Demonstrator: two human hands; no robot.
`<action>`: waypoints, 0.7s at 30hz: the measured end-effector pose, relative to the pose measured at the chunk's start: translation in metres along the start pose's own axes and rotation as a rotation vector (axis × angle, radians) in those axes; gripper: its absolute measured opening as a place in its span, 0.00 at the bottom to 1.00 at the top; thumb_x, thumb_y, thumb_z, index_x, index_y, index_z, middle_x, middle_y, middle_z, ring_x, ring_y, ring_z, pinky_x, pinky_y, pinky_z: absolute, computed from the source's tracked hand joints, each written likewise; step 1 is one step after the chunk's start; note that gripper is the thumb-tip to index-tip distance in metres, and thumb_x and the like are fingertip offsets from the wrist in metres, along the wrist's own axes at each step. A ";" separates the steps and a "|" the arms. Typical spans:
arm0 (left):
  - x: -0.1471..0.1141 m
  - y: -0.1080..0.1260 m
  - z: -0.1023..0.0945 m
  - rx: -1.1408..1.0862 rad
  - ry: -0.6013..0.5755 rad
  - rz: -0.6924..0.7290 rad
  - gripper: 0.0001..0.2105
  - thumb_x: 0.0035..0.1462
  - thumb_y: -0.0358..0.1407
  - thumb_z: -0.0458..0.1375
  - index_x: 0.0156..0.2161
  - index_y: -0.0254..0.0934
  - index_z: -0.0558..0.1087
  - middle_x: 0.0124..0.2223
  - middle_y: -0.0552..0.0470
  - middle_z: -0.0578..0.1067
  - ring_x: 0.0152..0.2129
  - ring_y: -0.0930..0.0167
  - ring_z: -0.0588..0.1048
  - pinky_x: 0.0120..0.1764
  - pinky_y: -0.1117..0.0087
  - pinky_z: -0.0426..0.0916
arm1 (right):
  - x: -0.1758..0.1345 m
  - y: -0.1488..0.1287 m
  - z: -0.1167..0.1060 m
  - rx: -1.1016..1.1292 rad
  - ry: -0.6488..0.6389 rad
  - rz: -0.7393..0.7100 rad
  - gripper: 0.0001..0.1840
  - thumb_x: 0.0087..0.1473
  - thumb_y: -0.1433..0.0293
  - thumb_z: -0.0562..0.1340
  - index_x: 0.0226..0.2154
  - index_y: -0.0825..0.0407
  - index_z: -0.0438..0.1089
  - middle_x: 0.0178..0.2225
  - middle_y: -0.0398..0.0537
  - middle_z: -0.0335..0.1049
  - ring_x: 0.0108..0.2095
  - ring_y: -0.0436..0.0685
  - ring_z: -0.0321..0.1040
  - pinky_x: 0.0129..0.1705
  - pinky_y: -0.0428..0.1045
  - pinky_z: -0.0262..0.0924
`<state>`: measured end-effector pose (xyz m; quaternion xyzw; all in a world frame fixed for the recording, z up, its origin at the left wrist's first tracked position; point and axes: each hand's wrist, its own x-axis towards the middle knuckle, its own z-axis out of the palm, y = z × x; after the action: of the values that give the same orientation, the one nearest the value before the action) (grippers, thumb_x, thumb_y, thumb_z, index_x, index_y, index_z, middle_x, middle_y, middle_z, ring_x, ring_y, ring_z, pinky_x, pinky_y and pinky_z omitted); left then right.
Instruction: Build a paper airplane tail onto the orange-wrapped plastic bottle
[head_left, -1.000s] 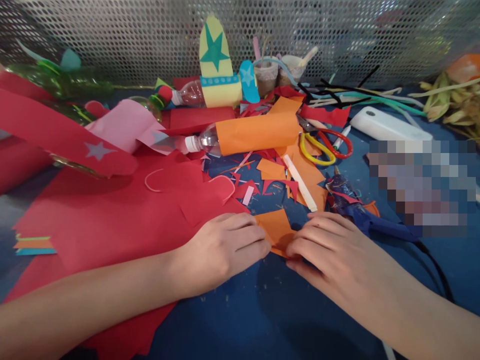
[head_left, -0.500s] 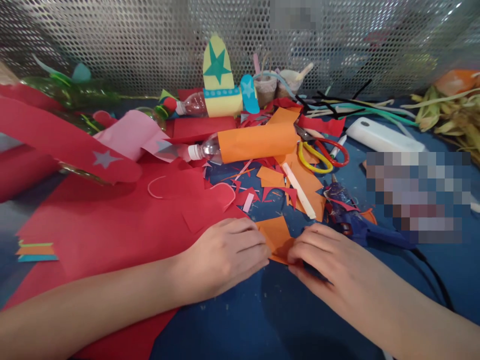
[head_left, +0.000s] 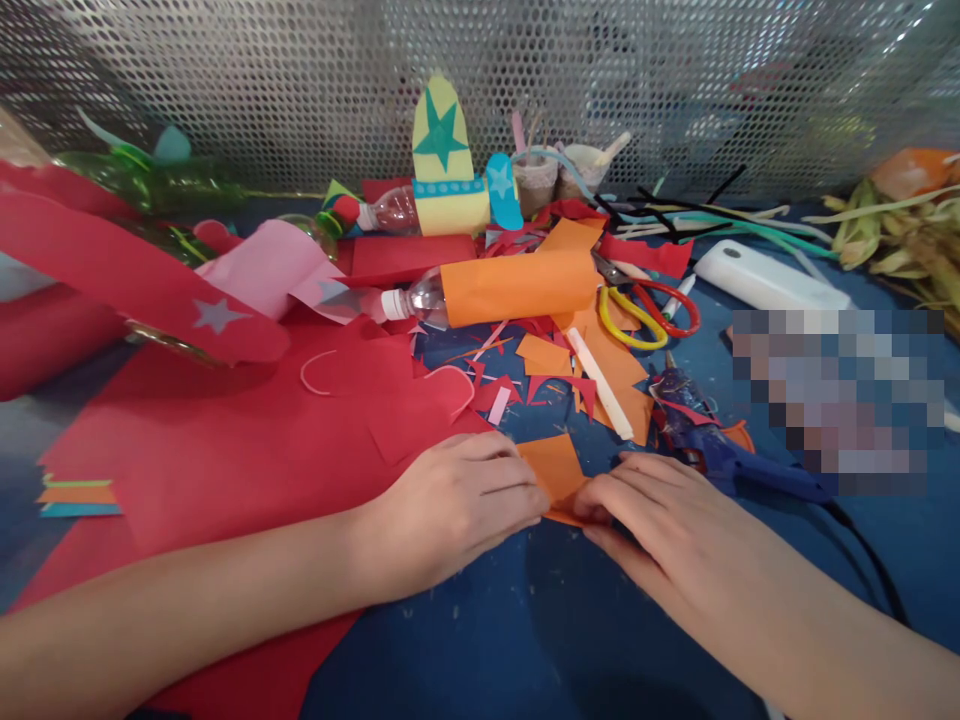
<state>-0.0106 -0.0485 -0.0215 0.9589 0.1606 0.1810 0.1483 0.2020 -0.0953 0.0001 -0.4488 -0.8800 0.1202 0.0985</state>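
1. Orange paper (head_left: pixel 553 472), one piece: between left hand (head_left: pixel 457 515) and right hand (head_left: pixel 667 525), touching both.
2. Left: fingers at paper's left edge; cannot tell whether pinching.
3. Right: pinching paper's near right corner.

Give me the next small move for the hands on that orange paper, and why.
I'd probably slide the right hand along the near edge of the orange paper, pressing down toward the table. The left hand lies over the paper's left side, so it could steady it, while the right appears to pinch the near right corner, a handy start.
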 end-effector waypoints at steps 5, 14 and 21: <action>0.003 0.002 -0.001 -0.055 -0.006 -0.061 0.10 0.64 0.30 0.48 0.38 0.33 0.72 0.35 0.51 0.77 0.32 0.70 0.70 0.41 0.67 0.66 | 0.003 0.000 0.002 0.049 0.004 -0.001 0.05 0.51 0.75 0.62 0.27 0.51 0.68 0.26 0.44 0.69 0.31 0.57 0.66 0.34 0.52 0.62; 0.003 0.003 -0.002 -0.118 -0.001 -0.168 0.09 0.63 0.31 0.50 0.37 0.34 0.72 0.35 0.50 0.76 0.33 0.71 0.70 0.43 0.67 0.65 | 0.003 -0.003 0.008 0.092 -0.028 0.067 0.07 0.57 0.75 0.56 0.29 0.51 0.67 0.29 0.46 0.66 0.33 0.58 0.62 0.35 0.56 0.61; 0.002 0.001 -0.001 -0.035 0.036 -0.054 0.10 0.63 0.30 0.48 0.36 0.33 0.72 0.31 0.50 0.76 0.31 0.70 0.69 0.38 0.67 0.66 | 0.004 -0.002 0.007 0.082 -0.036 0.088 0.06 0.54 0.75 0.60 0.27 0.51 0.67 0.28 0.44 0.67 0.32 0.57 0.64 0.36 0.54 0.61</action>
<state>-0.0087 -0.0486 -0.0200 0.9480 0.1858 0.1971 0.1671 0.1962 -0.0945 -0.0051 -0.4804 -0.8554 0.1684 0.0957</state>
